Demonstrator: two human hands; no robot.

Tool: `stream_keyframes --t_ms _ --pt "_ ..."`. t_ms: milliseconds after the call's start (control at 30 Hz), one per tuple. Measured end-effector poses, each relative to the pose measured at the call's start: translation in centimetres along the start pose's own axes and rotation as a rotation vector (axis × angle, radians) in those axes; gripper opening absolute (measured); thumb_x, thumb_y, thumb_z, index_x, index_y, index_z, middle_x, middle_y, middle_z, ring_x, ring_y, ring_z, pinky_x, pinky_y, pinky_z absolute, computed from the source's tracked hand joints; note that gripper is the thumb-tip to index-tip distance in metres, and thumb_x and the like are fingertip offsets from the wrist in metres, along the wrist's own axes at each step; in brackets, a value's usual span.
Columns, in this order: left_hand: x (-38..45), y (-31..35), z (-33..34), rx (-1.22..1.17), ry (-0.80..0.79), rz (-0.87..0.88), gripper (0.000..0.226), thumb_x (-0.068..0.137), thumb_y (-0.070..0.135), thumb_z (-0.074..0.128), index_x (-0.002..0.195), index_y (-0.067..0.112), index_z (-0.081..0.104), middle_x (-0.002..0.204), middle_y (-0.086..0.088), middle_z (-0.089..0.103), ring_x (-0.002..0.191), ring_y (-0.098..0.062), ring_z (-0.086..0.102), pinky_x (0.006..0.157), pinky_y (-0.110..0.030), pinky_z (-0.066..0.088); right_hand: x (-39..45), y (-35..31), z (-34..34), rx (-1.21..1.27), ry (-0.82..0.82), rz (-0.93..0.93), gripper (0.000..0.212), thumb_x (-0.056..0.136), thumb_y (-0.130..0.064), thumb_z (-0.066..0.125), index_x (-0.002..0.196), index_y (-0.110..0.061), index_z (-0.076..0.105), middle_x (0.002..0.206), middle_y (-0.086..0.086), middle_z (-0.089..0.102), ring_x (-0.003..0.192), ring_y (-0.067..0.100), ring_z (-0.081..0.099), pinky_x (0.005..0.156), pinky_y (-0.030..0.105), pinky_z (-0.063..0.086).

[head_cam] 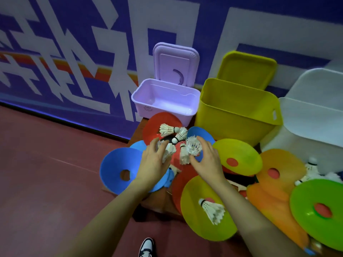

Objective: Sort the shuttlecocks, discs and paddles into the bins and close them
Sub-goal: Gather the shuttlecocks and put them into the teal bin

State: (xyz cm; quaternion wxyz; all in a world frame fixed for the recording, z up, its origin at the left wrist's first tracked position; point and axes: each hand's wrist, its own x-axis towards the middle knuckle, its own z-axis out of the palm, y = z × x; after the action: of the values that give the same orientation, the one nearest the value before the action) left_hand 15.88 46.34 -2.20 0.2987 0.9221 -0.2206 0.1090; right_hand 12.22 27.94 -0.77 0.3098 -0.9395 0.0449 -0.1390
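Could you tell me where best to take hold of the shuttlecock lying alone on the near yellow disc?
Probably pinch the shuttlecock at its cork, the rounded end pointing up-left, coming from above. It lies on its side on the yellow disc with nothing beside it, and the feather skirt looks easily crushed.

Left grip (155, 160), right grip (206, 160): curled

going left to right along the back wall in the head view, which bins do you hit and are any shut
purple bin → yellow bin → white bin. None is shut: the purple lid and yellow lid stand propped against the wall behind their bins, and the white bin is open too.
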Motion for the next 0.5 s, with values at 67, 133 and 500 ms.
stream_keyframes --t_ms 67,133,500 --pt "0.1 3.3 0.2 -0.013 0.022 0.064 0.043 0.085 0.038 0.050 0.123 0.019 0.041 0.126 -0.022 0.050 0.102 -0.041 0.057 0.079 -0.045 0.050 -2.0 1.6 -3.0 0.014 0.070 0.010 0.059 0.080 -0.019 0.067 0.134 -0.016 0.044 0.127 0.004 0.052 0.113 0.029 0.049 0.092 0.037 0.036" --pt "0.0 6.8 0.9 -0.028 0.026 0.090 0.048 0.085 0.042 0.047 0.125 0.017 0.044 0.128 -0.023 0.050 0.107 -0.042 0.055 0.082 -0.049 0.050 -4.2 3.4 -6.1 0.021 0.121 0.035 0.059 0.080 -0.017 0.067 0.135 -0.016 0.045 0.125 0.005 0.053 0.111 0.029 0.049 0.092 0.037 0.037" --pt "0.9 26.9 7.9 -0.065 -0.018 0.424 0.056 0.081 0.043 0.057 0.126 0.009 0.052 0.119 -0.022 0.057 0.105 -0.038 0.059 0.079 -0.043 0.051 -14.7 15.2 -22.4 -0.100 0.407 0.219 0.057 0.082 -0.021 0.068 0.133 -0.014 0.046 0.127 0.005 0.054 0.116 0.028 0.048 0.096 0.037 0.036"
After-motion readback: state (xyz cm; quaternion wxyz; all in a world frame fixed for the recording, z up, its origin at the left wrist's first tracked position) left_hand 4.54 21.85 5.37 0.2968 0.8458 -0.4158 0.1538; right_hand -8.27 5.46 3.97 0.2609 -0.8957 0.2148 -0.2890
